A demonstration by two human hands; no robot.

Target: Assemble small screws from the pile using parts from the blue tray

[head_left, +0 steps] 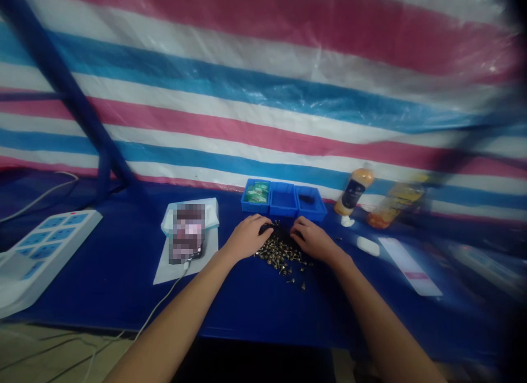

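Note:
A heap of small brass-coloured, screw-like fasteners [278,254] lies on the blue table, several of them scattered toward me. Small black pieces [282,229], too fine to name, make up its far part. At the heap's left edge is my left hand [249,236], palm down and cupped, thumb and fingers apart with dark pieces between them. My right hand [315,237] rests at the right edge, fingers bent toward the black pieces and thumb apart. Just beyond the hands stand three joined blue bins: the left bin [242,204] contains green packets [257,192], the middle bin [283,199] shows its bare floor, and the right bin [315,213] holds something black.
On the left, a phone [187,235] with a cable leans on a tissue pack [212,213]; farther left is a power strip [57,235]. Two bottles [354,191], a white case [368,246] and a white card-like slab [409,266] are at right. Striped sheeting [247,97] hangs behind.

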